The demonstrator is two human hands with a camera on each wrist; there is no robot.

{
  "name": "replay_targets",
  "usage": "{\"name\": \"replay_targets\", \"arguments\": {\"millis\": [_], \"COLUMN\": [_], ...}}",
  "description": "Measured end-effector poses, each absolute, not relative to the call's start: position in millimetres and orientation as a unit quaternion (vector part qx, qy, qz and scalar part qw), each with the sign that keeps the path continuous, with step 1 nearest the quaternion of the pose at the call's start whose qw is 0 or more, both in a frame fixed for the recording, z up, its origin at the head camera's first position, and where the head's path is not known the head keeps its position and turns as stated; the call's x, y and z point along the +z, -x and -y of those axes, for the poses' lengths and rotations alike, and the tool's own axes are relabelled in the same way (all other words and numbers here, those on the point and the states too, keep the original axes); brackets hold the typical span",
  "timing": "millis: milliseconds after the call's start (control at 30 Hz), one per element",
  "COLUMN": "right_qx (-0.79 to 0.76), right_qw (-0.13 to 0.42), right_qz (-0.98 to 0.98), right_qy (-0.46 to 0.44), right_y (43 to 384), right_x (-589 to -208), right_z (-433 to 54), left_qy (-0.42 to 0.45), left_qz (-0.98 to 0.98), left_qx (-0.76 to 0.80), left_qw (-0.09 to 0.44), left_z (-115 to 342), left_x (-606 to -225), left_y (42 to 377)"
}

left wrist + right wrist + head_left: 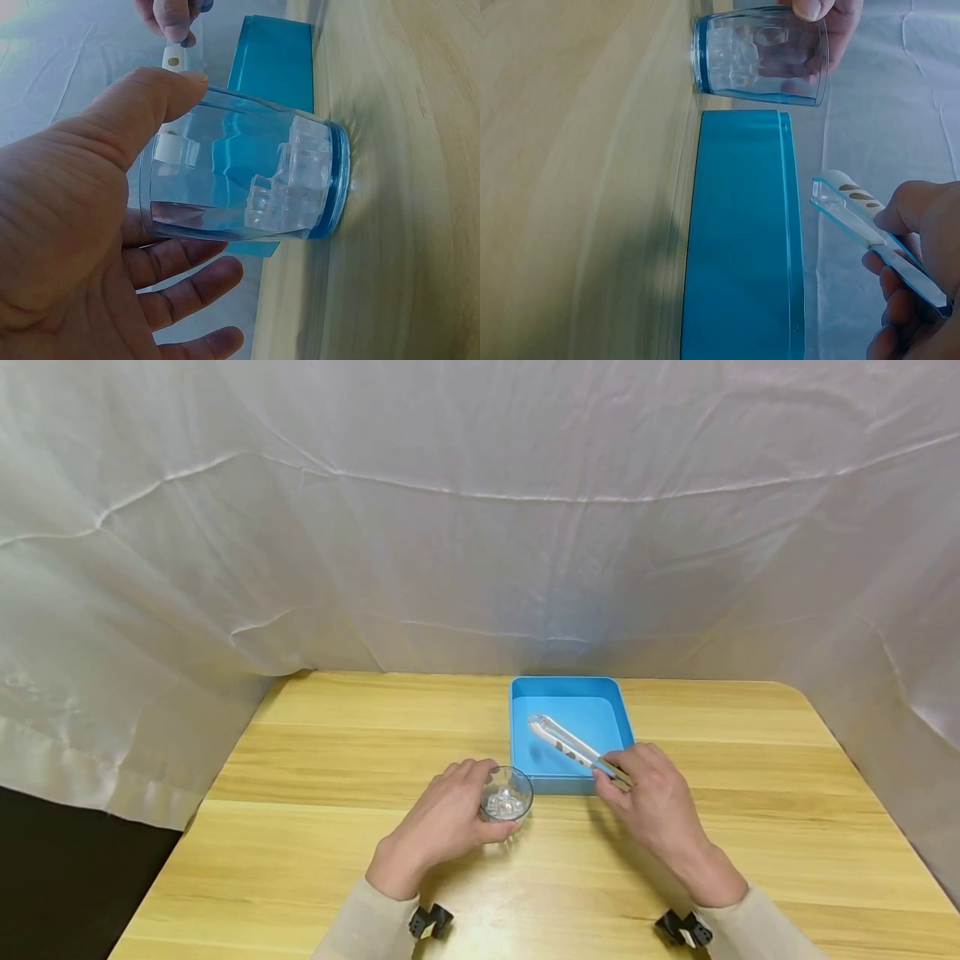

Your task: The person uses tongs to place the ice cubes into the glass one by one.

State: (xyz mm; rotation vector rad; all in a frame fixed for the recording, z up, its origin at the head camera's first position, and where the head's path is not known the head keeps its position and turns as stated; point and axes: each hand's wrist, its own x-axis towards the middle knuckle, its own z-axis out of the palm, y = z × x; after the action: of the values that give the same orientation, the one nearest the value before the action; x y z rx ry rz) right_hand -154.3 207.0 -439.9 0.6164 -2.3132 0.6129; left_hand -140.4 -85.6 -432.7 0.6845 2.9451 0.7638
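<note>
Near its rim, a clear drinking glass (pixel 225 169) is gripped by my left hand (pixel 450 810), thumb on one side and fingers on the other. The glass stands upright on the table, with several clear ice cubes (pixel 292 184) at its bottom. My right hand (pixel 652 797) holds white tongs (pixel 566 743) with a brown-gold pattern, pinched between thumb and fingers. Between the tongs' tips sits a clear ice cube (pixel 824 192). The tips are over a shallow blue square tray (pixel 573 714), just right of and behind the glass.
Under everything is a light wooden table (pixel 337 743). A pale satin curtain (pixel 450 552) hangs behind it and along both sides. A small black device sits at each wrist, by the beige sleeves (pixel 371 927).
</note>
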Motion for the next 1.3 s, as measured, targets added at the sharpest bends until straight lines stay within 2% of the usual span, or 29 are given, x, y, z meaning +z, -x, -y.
{"name": "replay_targets", "arguments": {"millis": [467, 933, 1300], "right_qx": [0.273, 0.264, 0.226], "right_qw": [0.293, 0.259, 0.233], "right_qz": [0.853, 0.844, 0.864], "right_qy": [-0.334, -0.389, -0.384], "right_y": [146.2, 140.4, 137.7], "right_x": [-434.1, -422.0, -416.9], "right_z": [-202.3, -209.7, -213.4], "left_qy": [-0.221, -0.219, -0.221], "left_qz": [-0.944, -0.942, -0.941], "left_qx": [0.246, 0.254, 0.257], "left_qw": [0.009, 0.018, 0.014], "left_z": [86.3, 87.4, 87.8], "left_x": [-431.3, -431.0, -431.2], "left_y": [140.7, 141.3, 142.2]}}
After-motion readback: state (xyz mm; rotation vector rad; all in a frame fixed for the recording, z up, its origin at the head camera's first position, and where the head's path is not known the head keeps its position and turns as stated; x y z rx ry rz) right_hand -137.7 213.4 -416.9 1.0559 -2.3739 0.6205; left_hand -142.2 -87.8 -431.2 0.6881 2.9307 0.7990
